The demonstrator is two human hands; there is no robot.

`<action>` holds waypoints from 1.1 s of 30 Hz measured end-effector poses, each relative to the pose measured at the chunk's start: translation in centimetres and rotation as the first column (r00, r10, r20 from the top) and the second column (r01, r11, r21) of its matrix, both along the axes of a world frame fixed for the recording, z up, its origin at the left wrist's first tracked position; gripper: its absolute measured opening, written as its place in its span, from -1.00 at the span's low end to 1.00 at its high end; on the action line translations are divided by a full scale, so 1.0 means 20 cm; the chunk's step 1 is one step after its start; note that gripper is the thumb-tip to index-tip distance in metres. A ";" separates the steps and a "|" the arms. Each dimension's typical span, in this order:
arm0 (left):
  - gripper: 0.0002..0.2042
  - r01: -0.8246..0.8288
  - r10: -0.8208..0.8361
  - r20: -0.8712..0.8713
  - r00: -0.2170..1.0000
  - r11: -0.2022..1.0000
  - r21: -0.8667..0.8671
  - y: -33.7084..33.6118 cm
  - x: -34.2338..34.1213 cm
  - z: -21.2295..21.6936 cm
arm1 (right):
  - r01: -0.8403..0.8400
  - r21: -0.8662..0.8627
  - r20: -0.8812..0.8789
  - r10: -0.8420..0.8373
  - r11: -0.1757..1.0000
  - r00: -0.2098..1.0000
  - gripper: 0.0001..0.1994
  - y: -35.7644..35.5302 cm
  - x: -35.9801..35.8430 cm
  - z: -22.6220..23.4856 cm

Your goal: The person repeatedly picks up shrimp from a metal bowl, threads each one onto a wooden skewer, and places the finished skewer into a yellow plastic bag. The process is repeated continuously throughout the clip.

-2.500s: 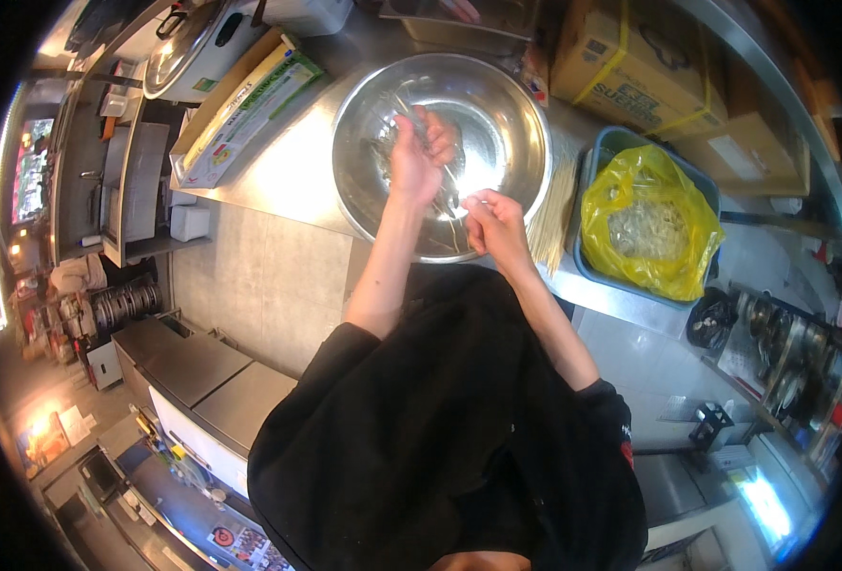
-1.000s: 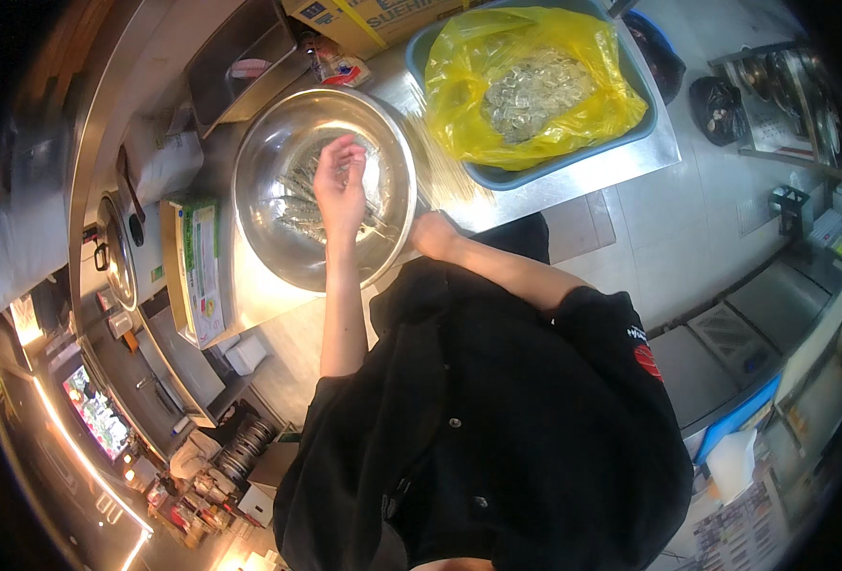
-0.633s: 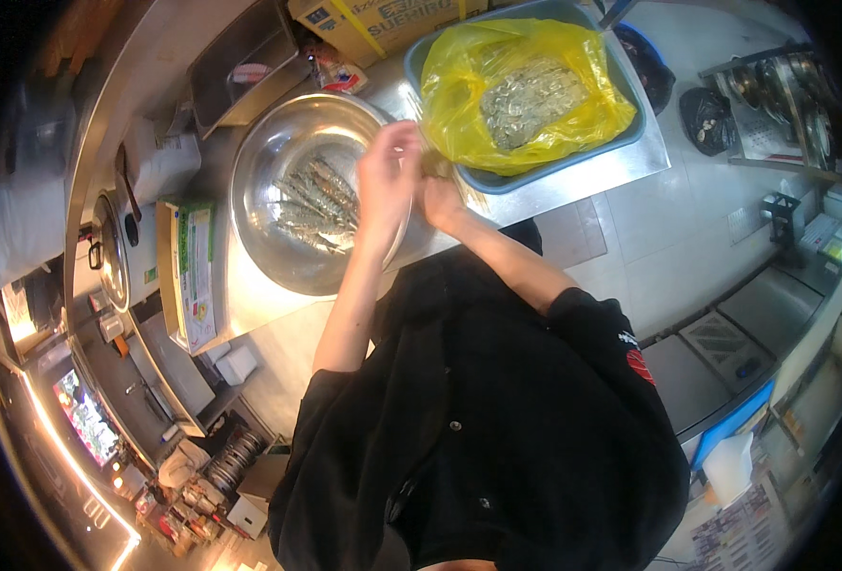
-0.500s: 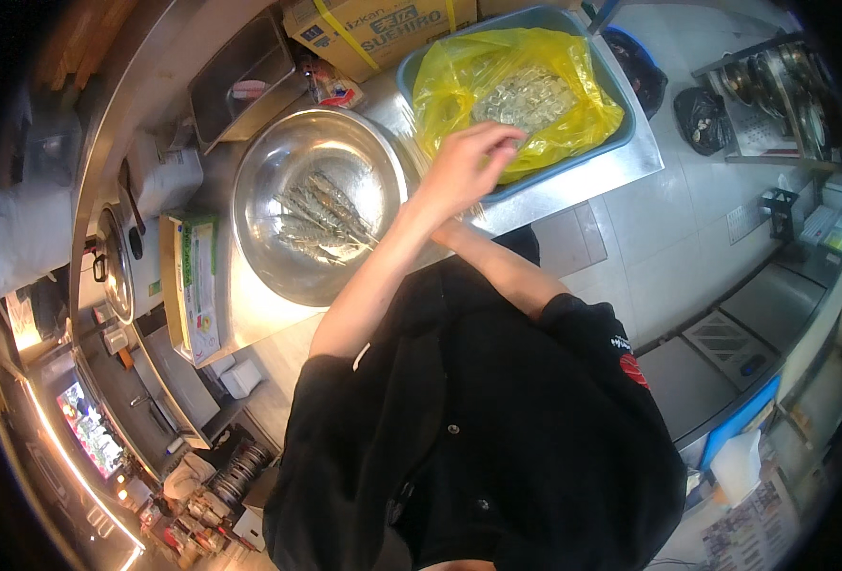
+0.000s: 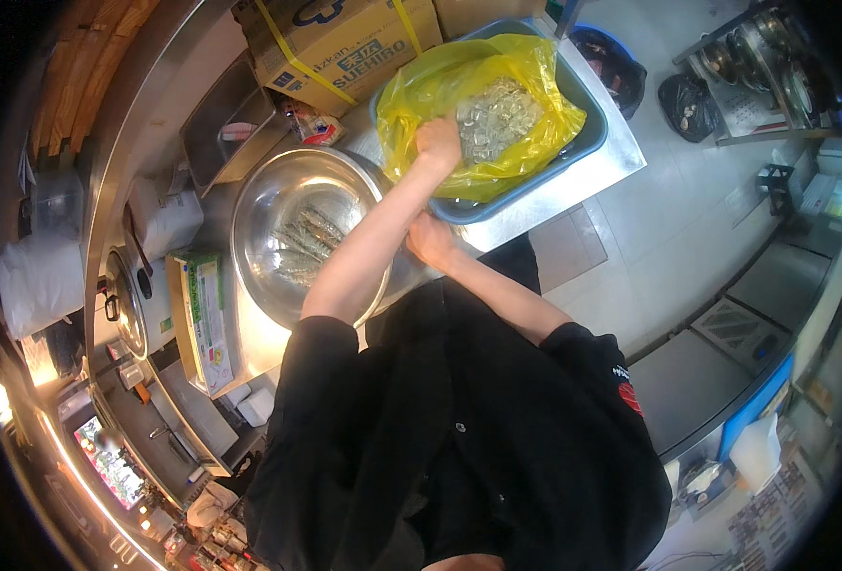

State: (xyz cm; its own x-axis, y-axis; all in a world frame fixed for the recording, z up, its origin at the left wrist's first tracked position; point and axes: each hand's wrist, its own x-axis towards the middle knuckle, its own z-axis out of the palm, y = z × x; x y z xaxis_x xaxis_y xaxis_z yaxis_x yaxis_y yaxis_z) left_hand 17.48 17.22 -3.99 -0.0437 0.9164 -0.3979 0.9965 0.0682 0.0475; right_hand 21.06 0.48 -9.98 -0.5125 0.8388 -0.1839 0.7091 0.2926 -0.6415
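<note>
- My L grip (image 5: 438,143) is at the L edge of the yellow bag's opening, back of hand up, fingers bent down; tips hidden, so can't tell how far open it is or if it has hold of anything.
- Yellow bag (image 5: 410,100) sits in the blue-grey tub (image 5: 587,119), mouth spread wide, folds lying over part of the tub rim.
- Shiny, see-through greyish bits (image 5: 507,116) fill the bag's opening, just R of my L grip; look like shrimp, too small to be sure.
- My R grip (image 5: 430,238) is lower, btwn bowl & tub, near the front edge of the bench (image 5: 597,171). Fingers look curled in; can't tell if they've got anything.
- Steel bowl (image 5: 259,205) is on the bench, L of the tub; my L forearm crosses over its R side.
- Grey striped pcs (image 5: 302,238) lie bunched in the bowl, partly hidden by that forearm.
- Behind bowl: metal tray (image 5: 207,128) w/ sth pinkish in it, plus a small red/white packet (image 5: 314,126).
- Cardboard box (image 5: 345,57) w/ yellow straps is behind the tub, to its L.
- Long green/white carton (image 5: 207,319) is L of the bowl, near the bench's L end.
- Off R, a black sack (image 5: 689,107) is on the floor, by a rack (image 5: 749,81) of metalware.
</note>
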 end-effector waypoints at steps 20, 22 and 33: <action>-0.74 -0.018 0.093 -0.201 0.975 0.938 0.347 0.23 0.06 -0.21 | -0.119 -0.004 -0.224 0.115 0.993 0.968 -0.83 -0.06 0.21 0.12; -0.59 -0.026 0.068 -0.170 0.983 0.970 0.241 0.23 -0.07 -0.25 | -0.089 0.003 -0.250 0.087 0.996 0.964 -0.78 -0.07 0.25 0.10; -0.54 -0.355 0.351 0.262 0.899 0.934 -0.033 0.22 -0.16 -0.18 | -0.136 -0.056 -0.241 0.119 0.989 0.963 -0.79 -0.04 0.22 0.14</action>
